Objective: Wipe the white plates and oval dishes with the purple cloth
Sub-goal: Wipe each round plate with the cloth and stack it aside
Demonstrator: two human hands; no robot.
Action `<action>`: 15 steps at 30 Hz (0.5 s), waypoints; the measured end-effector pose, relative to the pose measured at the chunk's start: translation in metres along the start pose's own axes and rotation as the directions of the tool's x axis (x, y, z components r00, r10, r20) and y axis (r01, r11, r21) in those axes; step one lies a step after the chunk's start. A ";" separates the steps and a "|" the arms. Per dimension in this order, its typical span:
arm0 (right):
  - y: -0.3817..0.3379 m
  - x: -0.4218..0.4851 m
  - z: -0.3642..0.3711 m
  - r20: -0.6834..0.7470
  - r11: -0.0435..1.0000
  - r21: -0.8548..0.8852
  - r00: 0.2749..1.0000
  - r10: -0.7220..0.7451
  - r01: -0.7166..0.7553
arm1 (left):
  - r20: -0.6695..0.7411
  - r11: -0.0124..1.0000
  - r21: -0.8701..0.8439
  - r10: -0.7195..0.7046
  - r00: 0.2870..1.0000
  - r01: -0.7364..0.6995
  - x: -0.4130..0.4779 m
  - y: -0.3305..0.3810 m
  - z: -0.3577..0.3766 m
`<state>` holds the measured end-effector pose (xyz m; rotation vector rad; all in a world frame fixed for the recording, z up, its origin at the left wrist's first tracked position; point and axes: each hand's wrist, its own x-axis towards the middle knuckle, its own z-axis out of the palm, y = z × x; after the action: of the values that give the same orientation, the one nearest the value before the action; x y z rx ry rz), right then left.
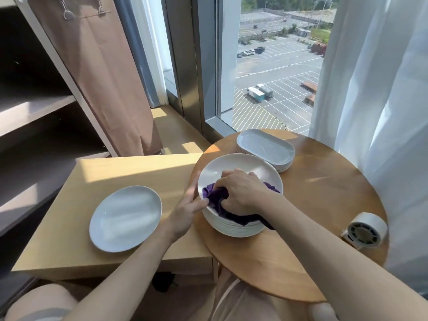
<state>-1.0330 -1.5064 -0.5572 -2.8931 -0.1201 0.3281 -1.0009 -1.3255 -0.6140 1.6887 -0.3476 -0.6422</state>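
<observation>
A stack of round white plates (231,165) stands on the round wooden table (324,188). My right hand (240,193) grips the bunched purple cloth (216,198) and presses it into the top plate. My left hand (187,207) holds the stack's left rim, thumb on the top edge. Behind the round plates sits a stack of oval white dishes (266,148). One single white plate (126,217) lies alone on the rectangular light-wood table (115,172) to the left.
A small white round fan-like device (366,230) sits at the round table's right edge. Dark shelves (34,112) line the left side, a brown curtain (104,77) and a window are behind, and a white curtain (382,112) hangs at right.
</observation>
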 end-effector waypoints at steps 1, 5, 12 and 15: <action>0.001 -0.008 -0.002 0.033 1.000 0.003 0.999 0.005 -0.005 | -0.010 1.000 -0.006 0.004 1.000 -0.004 0.000 0.000 0.001; 0.010 -0.040 -0.003 0.070 0.996 -0.065 0.995 0.065 -0.060 | -0.060 0.999 -0.033 -0.007 0.998 0.005 -0.002 -0.004 0.004; 0.025 -0.034 0.008 -0.150 0.955 -0.120 0.956 0.253 -0.272 | -0.105 1.000 0.024 0.003 0.994 0.000 0.003 -0.001 0.010; 0.032 -0.010 0.011 -0.220 0.922 -0.094 0.911 0.348 -0.375 | -0.087 0.999 0.050 -0.008 0.996 0.012 0.003 0.001 0.008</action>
<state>-1.0438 -1.5357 -0.5728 -3.0512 0.4537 0.0883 -1.0032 -1.3342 -0.6145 1.7619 -0.2953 -0.5694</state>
